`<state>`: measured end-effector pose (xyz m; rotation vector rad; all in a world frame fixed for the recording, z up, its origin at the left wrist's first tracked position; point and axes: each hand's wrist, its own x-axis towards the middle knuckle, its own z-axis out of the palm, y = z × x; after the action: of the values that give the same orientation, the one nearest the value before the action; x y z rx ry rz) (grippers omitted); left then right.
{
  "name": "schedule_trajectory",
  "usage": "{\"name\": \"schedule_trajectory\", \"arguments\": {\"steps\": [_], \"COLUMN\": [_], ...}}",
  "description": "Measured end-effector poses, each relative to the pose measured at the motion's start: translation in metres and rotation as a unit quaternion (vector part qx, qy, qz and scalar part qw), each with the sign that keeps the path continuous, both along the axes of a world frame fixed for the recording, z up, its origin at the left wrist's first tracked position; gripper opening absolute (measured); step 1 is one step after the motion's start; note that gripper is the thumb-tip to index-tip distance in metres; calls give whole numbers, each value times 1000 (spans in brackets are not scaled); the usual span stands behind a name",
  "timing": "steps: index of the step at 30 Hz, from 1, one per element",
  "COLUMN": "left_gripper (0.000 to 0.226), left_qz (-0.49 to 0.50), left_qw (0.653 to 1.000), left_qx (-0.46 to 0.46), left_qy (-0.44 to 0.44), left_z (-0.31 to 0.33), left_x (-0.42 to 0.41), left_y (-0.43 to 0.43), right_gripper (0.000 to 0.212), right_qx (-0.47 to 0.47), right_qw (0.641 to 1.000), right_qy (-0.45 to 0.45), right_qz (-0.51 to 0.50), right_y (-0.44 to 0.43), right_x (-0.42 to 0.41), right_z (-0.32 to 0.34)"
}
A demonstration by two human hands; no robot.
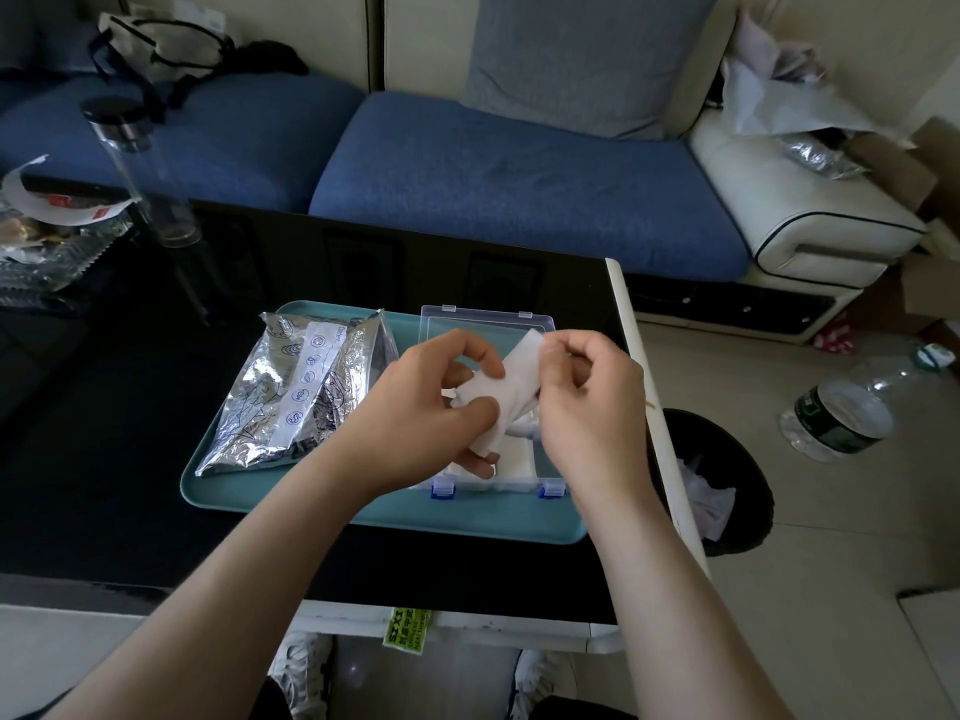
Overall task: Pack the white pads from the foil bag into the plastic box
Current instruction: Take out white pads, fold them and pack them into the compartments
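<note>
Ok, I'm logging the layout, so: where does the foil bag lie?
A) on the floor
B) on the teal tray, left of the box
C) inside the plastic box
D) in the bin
B: the foil bag lies on the teal tray, left of the plastic box.

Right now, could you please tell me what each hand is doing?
Left hand: holding the white rectangular soft pad.
Right hand: pinching the same pad's top end.

Left hand and right hand with a white pad cover the plastic box; foil bag at its 9 o'clock, open surface beyond.
</note>
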<state>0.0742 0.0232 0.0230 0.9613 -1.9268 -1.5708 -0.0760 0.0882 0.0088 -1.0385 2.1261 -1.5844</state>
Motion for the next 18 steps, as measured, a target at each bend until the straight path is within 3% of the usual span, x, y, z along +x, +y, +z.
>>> {"name": "schedule_trajectory", "arguments": {"steps": [5,10,15,18], "left_gripper": [21,17,29,32], "left_qz": [25,50,38,30], "left_qw": [999,996,986,987], "left_qx": [19,67,143,135], "left_qy": [4,38,83,80], "left_z": [-2,-7,-3,-3], "left_x": [1,0,0,0], "left_y": [-1,-5,-4,-4], "right_gripper": [14,11,7,15], "right_qx": [-95,-37,-16,-2], "right_qw": [992,987,994,993], "right_qy": [-15,-114,-15,65], "right_qz": [-79,109,109,96], "right_y": [1,8,3,2], "right_x": [-8,-5,0,-1], "right_z": [2,11,1,-5]}}
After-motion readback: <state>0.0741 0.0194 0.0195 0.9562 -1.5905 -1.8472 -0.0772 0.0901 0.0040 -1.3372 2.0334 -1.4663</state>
